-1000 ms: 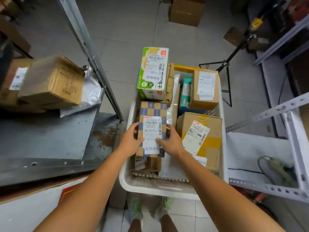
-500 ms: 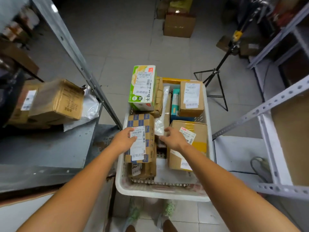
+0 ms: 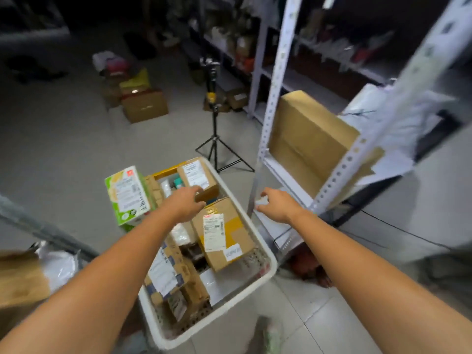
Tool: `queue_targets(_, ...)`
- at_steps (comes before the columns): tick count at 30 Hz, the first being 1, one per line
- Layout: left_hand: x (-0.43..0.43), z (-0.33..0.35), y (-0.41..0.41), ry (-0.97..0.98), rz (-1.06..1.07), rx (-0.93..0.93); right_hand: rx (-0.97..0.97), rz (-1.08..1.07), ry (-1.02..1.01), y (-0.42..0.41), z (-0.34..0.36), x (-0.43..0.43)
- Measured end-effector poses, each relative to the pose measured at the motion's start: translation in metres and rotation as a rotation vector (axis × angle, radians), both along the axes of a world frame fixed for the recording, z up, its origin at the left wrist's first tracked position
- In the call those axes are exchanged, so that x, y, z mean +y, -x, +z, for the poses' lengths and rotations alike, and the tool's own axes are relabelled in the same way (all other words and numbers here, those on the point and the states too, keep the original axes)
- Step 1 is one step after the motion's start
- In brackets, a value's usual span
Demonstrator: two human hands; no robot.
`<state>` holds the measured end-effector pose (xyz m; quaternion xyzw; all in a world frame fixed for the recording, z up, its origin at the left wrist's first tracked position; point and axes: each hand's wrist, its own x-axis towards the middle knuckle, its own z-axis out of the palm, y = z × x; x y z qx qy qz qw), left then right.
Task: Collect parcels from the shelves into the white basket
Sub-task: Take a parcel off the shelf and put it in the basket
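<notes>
White basket (image 3: pixel 269 259), long axis lower centre to mid-frame
Left hand (image 3: pixel 186 204) partly hides parcels (image 3: pixel 222 233); right hand (image 3: pixel 277 204) beside shelf (image 3: pixel 274 98); both grips slack, empty; edges blurred

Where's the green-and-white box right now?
Head view, left of centre: the green-and-white box stands at the white basket's far-left corner, just left of the left hand.

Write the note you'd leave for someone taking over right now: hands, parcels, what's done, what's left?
Left hand: open and empty, over the basket.
Right hand: open and empty, held out toward the right shelf.
Done: several parcels lie in the basket, among them a checkered box and a taped box.
Left: a big brown box sits on the right shelf, probably next to fetch.
</notes>
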<state>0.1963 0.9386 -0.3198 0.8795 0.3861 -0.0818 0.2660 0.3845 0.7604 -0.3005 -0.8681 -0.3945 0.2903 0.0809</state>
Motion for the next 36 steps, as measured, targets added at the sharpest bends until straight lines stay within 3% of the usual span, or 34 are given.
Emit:
queue_targets(7,-0.075,0.056,-0.11,-0.115,-0.341,-0.024,-0.077,-0.317,-0.026,-0.049,0.049,-0.145)
queue_targets(18,-0.345,0.067,-0.247,-0.1,-0.872,-0.028,-0.132,-0.813,-0.042,-0.069,0.051,-0.427)
queue_targets(28,-0.6,0.058,-0.309,-0.044,-1.201,0.001,-0.11,-1.228,0.011,-0.034,0.038,-0.688)
queue_targets(36,-0.756,0.038,-0.33,-0.066,-1.451,-0.004,-0.09,-1.527,0.0,0.012,0.018,-0.806)
